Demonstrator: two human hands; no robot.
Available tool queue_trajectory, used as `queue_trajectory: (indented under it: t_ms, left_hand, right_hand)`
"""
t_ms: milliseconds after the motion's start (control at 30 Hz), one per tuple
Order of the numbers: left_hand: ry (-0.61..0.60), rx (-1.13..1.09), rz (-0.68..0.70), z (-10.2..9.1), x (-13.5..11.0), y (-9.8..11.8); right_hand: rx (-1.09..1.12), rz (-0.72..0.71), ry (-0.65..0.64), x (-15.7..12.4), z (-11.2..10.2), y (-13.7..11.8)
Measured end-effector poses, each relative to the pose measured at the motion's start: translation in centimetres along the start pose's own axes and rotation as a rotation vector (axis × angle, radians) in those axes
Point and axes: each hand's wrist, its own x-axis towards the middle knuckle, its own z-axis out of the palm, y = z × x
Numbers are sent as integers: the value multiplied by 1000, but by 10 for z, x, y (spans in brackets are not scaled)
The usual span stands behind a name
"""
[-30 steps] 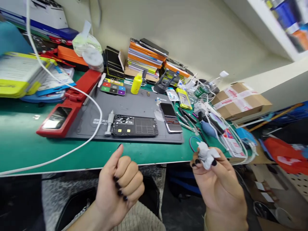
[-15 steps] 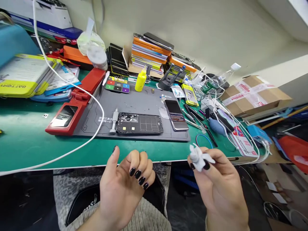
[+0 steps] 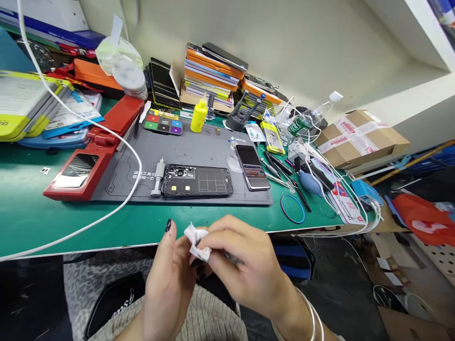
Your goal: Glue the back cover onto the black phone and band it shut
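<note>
A crumpled white tissue [image 3: 196,240] is pinched in the fingers of my right hand [image 3: 250,267], above my lap at the bench's front edge. It rests against the fingers of my left hand [image 3: 163,279], whose thumb sticks up apart from its bent fingers. Those fingers are partly hidden behind the tissue and the right hand. Beyond both hands, a phone with its back off [image 3: 199,181] lies on the grey work mat [image 3: 199,147]. A grey syringe-like tube [image 3: 158,179] lies at its left end. To its right is another phone [image 3: 253,166], screen up.
A red clamp-like device [image 3: 76,173] and a white cable [image 3: 117,210] occupy the left side. On the mat's far side stands a yellow bottle [image 3: 199,115]. Tools, a blue air blower [image 3: 311,183] and a cardboard box [image 3: 360,138] crowd the right. Stacked boxes [image 3: 213,71] line the wall.
My right hand has moved left with the tissue and brought it against my left hand's fingers. The view has shifted slightly to the right.
</note>
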Motion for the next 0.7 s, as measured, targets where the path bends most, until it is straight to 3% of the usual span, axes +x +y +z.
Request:
queue_trajectory:
  t_ms: [67,167,267,367,533,700]
  left_hand:
    - [51,-79,5,6,-1,0]
    - [6,-78,60,6,0,-1]
    - [-17,13,38,-4,3,-3]
    - [-34,56,42,-10,5,-3]
    - [-65,77,-47,-3,1,0]
    - [-86,99,-100,10,0,9]
  right_hand:
    - [-14,-90,-44,-2,2,-1]
    - [-31,-169,-66,-3,2,-2]
    - [-84,-83,30,-1,3,-2]
    - [-76,-85,23,-1,4,0]
    - [-134,-38,120,1,-2,11]
    - [127,145,212,1,-19,12]
